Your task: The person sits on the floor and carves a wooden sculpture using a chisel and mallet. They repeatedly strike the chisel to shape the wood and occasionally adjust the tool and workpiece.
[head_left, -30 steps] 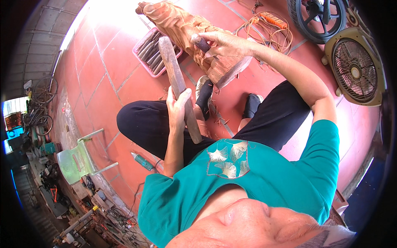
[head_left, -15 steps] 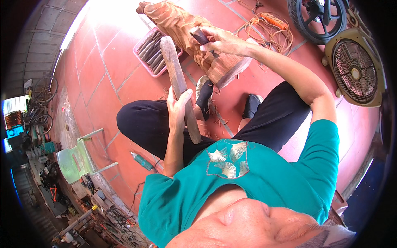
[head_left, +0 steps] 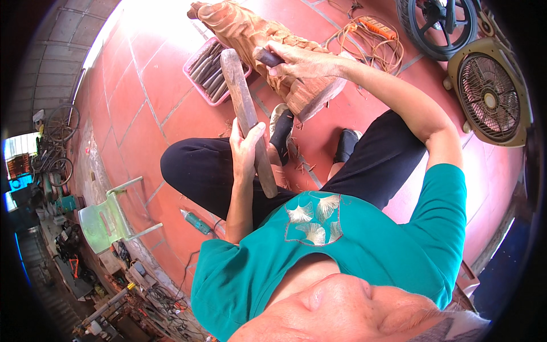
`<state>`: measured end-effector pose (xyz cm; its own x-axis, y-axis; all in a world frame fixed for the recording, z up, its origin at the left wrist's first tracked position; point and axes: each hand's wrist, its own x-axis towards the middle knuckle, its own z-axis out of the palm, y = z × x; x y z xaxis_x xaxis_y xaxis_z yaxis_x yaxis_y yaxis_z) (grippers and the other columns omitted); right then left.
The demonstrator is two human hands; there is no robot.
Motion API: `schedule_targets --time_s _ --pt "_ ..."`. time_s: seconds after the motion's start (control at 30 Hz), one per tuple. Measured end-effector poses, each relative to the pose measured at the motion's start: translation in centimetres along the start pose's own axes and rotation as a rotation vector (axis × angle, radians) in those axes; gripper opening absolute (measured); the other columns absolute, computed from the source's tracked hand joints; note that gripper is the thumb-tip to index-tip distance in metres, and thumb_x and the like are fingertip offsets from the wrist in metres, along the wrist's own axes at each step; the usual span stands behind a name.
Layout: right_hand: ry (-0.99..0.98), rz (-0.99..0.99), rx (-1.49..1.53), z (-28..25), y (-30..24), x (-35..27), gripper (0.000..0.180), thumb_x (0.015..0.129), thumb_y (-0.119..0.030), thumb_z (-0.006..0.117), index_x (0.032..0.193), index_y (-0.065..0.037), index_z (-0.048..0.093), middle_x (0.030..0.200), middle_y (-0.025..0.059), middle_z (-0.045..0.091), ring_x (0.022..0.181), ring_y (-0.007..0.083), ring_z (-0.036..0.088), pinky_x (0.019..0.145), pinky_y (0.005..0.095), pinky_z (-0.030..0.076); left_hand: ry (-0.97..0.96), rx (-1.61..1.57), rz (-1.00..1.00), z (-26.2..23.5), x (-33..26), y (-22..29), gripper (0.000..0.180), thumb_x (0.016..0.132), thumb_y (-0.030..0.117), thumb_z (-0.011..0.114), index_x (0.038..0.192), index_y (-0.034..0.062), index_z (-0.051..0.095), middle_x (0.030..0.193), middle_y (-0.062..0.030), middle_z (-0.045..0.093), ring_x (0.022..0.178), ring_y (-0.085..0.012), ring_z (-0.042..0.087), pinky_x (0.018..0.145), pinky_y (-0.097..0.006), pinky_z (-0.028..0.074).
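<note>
At the centre of the frame, the left hand (head_left: 246,151) grasps a long, greyish-brown, club-like wooden bar (head_left: 242,97), thumb laid across its front; the fingers behind it are mostly hidden. The bar's lower end lies over the dark trousers (head_left: 196,171), and its upper end covers part of a pink plastic basket (head_left: 198,91) in the upper middle. Slim brown and grey handles (head_left: 208,68) crowd that basket, overlapping so much that their other ends are hard to make out.

Above centre, the right hand (head_left: 302,61) grips a short, dark brown, rounded handle (head_left: 265,56), whose paler blunt end points to the left of the frame. The rest of this tool disappears behind the fingers, so whether a blade touches the wood below cannot be told. Under that hand, a reddish-brown carved wooden block (head_left: 242,28) with flowing ridges slants from the top edge toward the middle, where its flat-cut base (head_left: 319,97) shows; the hand and wrist hide part of its surface.

Glare washes out the red tiled floor (head_left: 165,108) at the upper left. At the upper right, the frame's edge cuts off a black spoked wheel (head_left: 436,25), beside a brownish box fan (head_left: 489,101). Tangled cords around an orange power strip (head_left: 377,27) are difficult to follow. Along the dark left rim, bicycles (head_left: 60,128) and workshop clutter blur together, small and bent.
</note>
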<state>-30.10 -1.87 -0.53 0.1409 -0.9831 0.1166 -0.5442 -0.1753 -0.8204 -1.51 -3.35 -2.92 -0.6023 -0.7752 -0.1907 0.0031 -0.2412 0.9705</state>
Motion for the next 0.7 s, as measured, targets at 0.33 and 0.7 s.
schedule_targets --time_s 0.33,0.7 --pt "-0.097 -0.129 0.080 0.3 -1.9 0.5 0.028 0.090 -0.010 0.072 0.109 -0.002 0.054 0.090 0.0073 0.056 0.091 0.0174 0.056 0.084 0.0374 0.045 0.058 0.053 0.064 0.1 -0.5 -0.5 0.028 0.094 0.011 0.066 0.116 0.0023 0.052 0.077 -0.0052 0.060 0.054 -0.0124 0.057 0.048 -0.026 0.047" --pt "-0.053 -0.162 -0.013 0.5 -1.4 0.4 0.030 0.085 -0.007 0.075 0.106 -0.005 0.054 0.083 0.0076 0.057 0.084 0.0222 0.060 0.079 0.0392 0.047 0.049 0.078 0.058 0.3 -0.9 -0.1 0.034 0.093 0.011 0.068 0.122 0.0020 0.052 0.079 -0.0036 0.060 0.058 -0.0108 0.058 0.050 -0.025 0.048"
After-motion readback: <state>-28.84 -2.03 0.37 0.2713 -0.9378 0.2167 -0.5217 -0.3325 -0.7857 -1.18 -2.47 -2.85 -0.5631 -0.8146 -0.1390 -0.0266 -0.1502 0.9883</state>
